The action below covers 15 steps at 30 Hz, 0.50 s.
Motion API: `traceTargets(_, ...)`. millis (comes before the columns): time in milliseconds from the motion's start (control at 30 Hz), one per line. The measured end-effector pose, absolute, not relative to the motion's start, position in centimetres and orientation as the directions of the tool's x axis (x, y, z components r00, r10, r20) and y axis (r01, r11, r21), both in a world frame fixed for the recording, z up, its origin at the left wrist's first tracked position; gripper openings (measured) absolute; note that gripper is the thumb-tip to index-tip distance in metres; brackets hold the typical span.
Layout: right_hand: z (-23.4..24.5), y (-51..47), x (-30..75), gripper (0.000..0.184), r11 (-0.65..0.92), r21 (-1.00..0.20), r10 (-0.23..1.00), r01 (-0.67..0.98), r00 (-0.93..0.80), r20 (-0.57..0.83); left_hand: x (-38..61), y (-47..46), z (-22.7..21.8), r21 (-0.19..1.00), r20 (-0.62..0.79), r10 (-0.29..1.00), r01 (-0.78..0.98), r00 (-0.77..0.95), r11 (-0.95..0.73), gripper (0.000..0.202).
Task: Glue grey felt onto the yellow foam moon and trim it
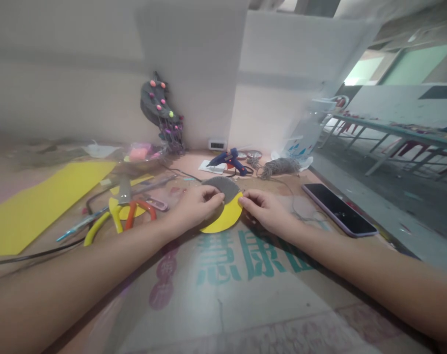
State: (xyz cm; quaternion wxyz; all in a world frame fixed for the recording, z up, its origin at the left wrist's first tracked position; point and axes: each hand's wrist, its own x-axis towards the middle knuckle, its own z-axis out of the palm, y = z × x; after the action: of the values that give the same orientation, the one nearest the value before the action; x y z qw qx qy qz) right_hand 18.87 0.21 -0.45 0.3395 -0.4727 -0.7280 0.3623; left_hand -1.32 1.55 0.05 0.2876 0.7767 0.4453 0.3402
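A round yellow disc [223, 221] lies on the cardboard-covered table in front of me, its far part covered with grey yarn [226, 187]. My left hand [201, 202] rests over the left side of the disc, thumb and fingertips pinched together where grey meets yellow. What sits inside that pinch is too small to make out, and the hand hides the disc's left edge. My right hand [259, 206] grips the disc's right edge between thumb and curled fingers.
Scissors [125, 196] and a pen [81, 225] lie left, near a yellow sheet [50, 206]. Behind stand a glue gun [229, 160], a small digital clock [217, 145] and a grey yarn bundle [280, 168]. A phone [337, 209] lies right. A decorated grey crescent [157, 102] is against the wall.
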Motion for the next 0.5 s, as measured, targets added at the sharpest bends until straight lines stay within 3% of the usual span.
traceTargets(133,-0.8,0.6,19.0,0.032,0.246,-0.893,0.948,0.377,-0.285,0.14,-1.3,1.7,0.0,0.764,0.285,0.876,0.46,0.39,-0.453,0.028)
traceTargets(333,-1.1,0.9,19.0,0.037,0.107,-0.957,0.955,0.268,-0.297,0.024,-1.2,1.9,-0.4,0.855,0.346,0.853,0.244,0.39,-0.458,0.023)
traceTargets(500,-0.1,1.2,19.4,0.04,0.0,-0.937,0.938,0.349,-0.325,-0.121,-1.3,1.6,0.0,0.842,0.434,0.848,0.197,0.305,-0.502,0.056)
